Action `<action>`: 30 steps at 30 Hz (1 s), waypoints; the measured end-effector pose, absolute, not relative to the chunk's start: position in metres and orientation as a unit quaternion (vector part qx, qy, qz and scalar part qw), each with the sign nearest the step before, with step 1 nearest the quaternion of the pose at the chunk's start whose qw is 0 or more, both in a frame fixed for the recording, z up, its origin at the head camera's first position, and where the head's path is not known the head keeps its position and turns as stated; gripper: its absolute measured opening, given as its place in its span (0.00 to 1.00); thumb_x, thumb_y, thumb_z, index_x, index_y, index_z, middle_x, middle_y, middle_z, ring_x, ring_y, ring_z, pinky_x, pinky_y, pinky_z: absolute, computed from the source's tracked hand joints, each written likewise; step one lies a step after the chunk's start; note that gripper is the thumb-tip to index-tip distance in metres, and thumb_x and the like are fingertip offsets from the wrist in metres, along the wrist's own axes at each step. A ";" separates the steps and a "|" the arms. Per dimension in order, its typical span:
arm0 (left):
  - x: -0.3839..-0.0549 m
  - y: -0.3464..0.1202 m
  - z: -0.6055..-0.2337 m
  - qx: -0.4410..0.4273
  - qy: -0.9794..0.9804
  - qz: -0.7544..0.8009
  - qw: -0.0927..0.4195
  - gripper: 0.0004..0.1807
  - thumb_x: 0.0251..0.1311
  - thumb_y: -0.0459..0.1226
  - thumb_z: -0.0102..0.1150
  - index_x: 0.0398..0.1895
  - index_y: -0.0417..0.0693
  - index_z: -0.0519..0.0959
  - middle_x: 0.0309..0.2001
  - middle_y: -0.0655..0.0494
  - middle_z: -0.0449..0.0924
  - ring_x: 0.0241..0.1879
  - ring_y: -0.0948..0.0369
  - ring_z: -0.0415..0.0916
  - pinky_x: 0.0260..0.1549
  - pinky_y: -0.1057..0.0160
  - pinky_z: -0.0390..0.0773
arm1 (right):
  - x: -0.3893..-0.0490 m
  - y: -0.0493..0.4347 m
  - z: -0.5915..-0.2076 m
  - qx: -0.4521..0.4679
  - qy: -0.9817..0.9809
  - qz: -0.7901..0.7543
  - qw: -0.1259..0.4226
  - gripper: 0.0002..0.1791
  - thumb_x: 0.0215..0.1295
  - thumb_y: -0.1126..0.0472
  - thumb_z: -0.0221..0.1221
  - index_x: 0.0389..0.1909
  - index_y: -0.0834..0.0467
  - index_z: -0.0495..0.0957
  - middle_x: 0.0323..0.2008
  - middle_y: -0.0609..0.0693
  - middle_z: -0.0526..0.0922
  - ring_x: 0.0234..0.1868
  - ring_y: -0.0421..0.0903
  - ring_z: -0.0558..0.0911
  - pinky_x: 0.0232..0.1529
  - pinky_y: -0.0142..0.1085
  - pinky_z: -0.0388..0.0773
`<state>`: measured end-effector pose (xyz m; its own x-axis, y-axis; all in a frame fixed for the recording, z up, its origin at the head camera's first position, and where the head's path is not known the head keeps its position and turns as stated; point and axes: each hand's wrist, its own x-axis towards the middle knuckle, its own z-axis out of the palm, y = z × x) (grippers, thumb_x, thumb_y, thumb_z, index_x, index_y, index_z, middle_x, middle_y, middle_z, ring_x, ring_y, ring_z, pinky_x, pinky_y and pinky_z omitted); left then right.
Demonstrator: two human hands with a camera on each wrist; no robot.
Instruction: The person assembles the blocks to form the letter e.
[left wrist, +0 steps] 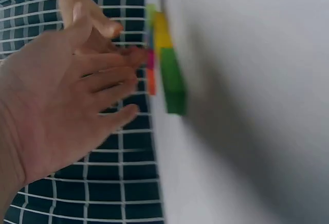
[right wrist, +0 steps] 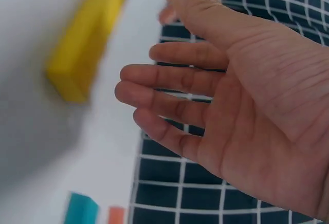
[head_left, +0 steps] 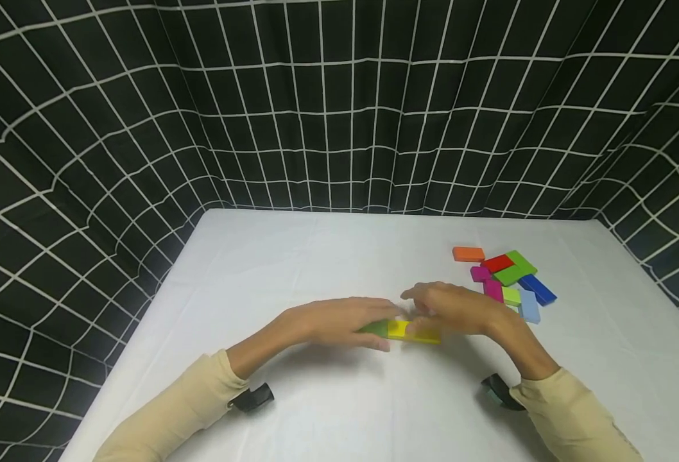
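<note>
A green block (head_left: pixel 377 328) and a yellow block (head_left: pixel 398 330) lie end to end in a row on the white table. My left hand (head_left: pixel 339 321) hovers over the green end, fingers extended and nothing in its grasp. Over the yellow end is my right hand (head_left: pixel 457 308), its fingers loosely bent and holding nothing. In the left wrist view the left palm (left wrist: pixel 56 100) is apart from the green block (left wrist: pixel 173 82). The right wrist view shows the right fingers (right wrist: pixel 169 80) away from the yellow block (right wrist: pixel 85 49).
To the right lies a group of flat blocks: an orange one (head_left: pixel 468 254), a red one (head_left: pixel 497 264), a dark blue one (head_left: pixel 538 289), a light blue one (head_left: pixel 529 306) and several others. A black curtain (head_left: pixel 339 128) with a white grid surrounds the table (head_left: pixel 293 256).
</note>
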<state>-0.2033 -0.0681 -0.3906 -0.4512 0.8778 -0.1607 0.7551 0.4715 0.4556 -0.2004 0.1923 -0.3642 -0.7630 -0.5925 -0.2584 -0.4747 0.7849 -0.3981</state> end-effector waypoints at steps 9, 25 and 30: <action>-0.185 -0.075 -0.378 0.485 0.813 0.124 0.297 0.47 0.73 0.68 0.46 0.86 0.61 0.44 0.87 0.65 0.33 0.87 0.59 0.31 0.86 0.50 0.40 | -0.206 0.218 -0.334 -0.252 0.945 -0.163 0.133 0.41 0.67 0.34 0.63 0.69 0.60 0.75 0.47 0.50 0.86 0.47 0.43 0.84 0.52 0.46 0.87; -0.192 -0.077 -0.411 0.524 0.787 0.122 0.302 0.47 0.75 0.66 0.44 0.86 0.58 0.42 0.87 0.64 0.35 0.87 0.63 0.28 0.86 0.56 0.42 | -0.212 0.268 -0.322 -0.219 0.946 -0.218 0.094 0.30 0.74 0.45 0.62 0.70 0.58 0.76 0.58 0.53 0.86 0.54 0.48 0.86 0.54 0.46 0.88; -0.192 -0.077 -0.409 0.517 0.790 0.118 0.308 0.47 0.75 0.66 0.44 0.86 0.59 0.43 0.87 0.65 0.35 0.87 0.64 0.29 0.85 0.57 0.45 | -0.212 0.276 -0.327 -0.213 0.950 -0.201 0.105 0.28 0.73 0.50 0.64 0.68 0.59 0.77 0.49 0.50 0.88 0.48 0.46 0.85 0.52 0.42 0.88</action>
<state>-0.1922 -0.0774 -0.4087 -0.2755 0.8897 -0.3641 0.7439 0.4373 0.5054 -0.2117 0.2756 -0.3269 -0.8870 -0.4474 -0.1143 -0.3628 0.8284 -0.4268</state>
